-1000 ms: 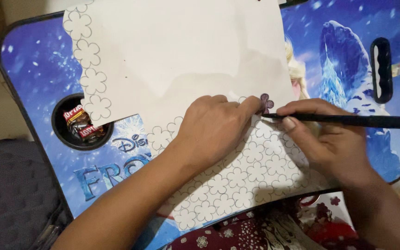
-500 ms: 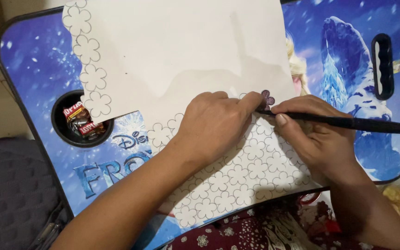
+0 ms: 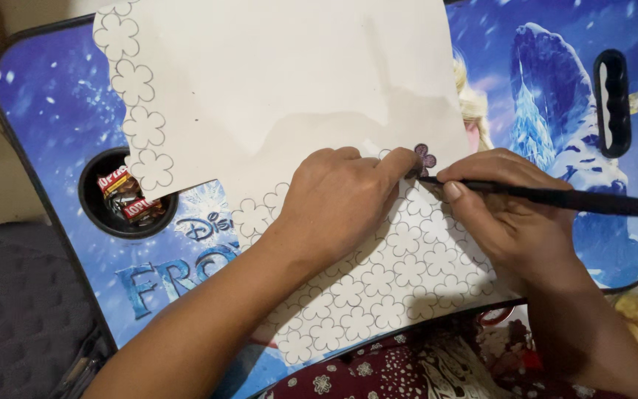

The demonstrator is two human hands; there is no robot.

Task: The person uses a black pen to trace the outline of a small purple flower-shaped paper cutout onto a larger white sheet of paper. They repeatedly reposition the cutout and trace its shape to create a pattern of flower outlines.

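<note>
1. Nearest me, both forearms come up from the bottom edge and meet over the sheet of outlined flowers [image 3: 378, 295], which lies across the blue lap tray [image 3: 53, 118]; I read this as the paper being kept flat where the work is.

2. The left hand [image 3: 341, 207] lies palm down on the sheet, fingers curled, forefinger stretched to the purple flower [image 3: 424, 157] and pressing beside it (a steadying hold, I judge, not a grasp of anything).

3. The right hand [image 3: 507, 214] is closed on the black brush [image 3: 555, 196], pinched low between thumb and fingers, its handle running out to the right and its tip touching the purple flower's lower edge. The heel of the hand rests on the paper, which would steady a fine stroke.

4. That flower, the only coloured one I see, sits at the sheet's right edge.

5. Farther off, a plain cream sheet [image 3: 289, 74] overlaps the flowered one, and the tray's round cup hole [image 3: 128, 193] holds small red-and-black packets.
</note>
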